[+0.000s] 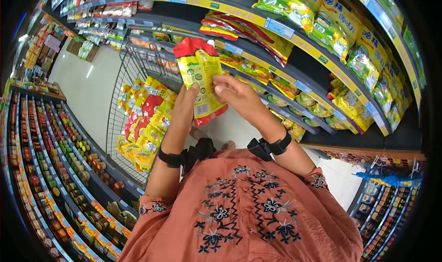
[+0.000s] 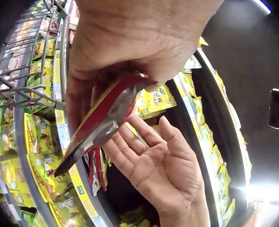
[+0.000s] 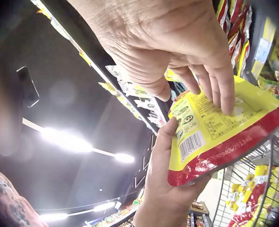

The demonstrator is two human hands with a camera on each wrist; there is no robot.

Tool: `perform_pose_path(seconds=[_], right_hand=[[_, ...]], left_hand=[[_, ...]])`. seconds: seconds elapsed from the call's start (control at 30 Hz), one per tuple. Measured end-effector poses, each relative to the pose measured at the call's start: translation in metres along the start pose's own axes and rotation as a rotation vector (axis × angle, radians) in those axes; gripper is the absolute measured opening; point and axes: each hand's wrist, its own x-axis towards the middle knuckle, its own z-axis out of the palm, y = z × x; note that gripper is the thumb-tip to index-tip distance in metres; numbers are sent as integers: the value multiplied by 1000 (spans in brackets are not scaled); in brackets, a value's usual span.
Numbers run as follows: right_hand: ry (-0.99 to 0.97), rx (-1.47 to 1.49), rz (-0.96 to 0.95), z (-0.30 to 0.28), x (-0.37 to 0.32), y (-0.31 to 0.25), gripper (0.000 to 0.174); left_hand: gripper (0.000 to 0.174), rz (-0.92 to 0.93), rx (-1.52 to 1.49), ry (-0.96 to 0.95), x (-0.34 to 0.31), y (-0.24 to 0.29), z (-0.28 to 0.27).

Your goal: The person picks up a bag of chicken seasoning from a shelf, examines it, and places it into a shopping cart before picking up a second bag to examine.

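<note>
A yellow pouch with red ends (image 1: 205, 67) and a white cap at one top corner is held up in front of the body, printed text and a barcode showing. The left hand (image 1: 185, 103) grips its left edge, thumb across the printed face. Over the right side of the pouch lies the right hand (image 1: 241, 98), its fingers nearly straight. In the right wrist view, the right fingertips (image 3: 228, 106) rest at the printed panel of the pouch (image 3: 196, 156). The left wrist view catches the pouch edge-on, with the right palm (image 2: 163, 172) turned up beyond it.
A wire shopping cart (image 1: 110, 123) stands at the left, holding several yellow and red packets (image 1: 147, 119). Shelves of bagged seasonings (image 1: 336, 24) curve along the front and right. Shelves of jars (image 1: 55, 147) line the left. Pale floor (image 1: 78, 75) shows beyond the cart.
</note>
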Motion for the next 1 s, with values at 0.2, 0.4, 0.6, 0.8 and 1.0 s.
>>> perform_pose_path(seconds=[0.2, 0.4, 0.6, 0.8, 1.0], right_hand=[[-34, 201, 17, -6, -9, -9, 57], [149, 273, 37, -25, -21, 13, 50], [371, 593, 85, -56, -44, 24, 36], [450, 843, 41, -121, -73, 46, 37], [538, 948, 29, -190, -83, 62, 42]], left_hand=[[64, 461, 1032, -101, 14, -10, 8], [54, 513, 1204, -229, 14, -14, 33], [44, 425, 1066, -407, 22, -16, 47], [39, 261, 876, -294, 27, -11, 25], [39, 174, 964, -186, 19, -25, -25]])
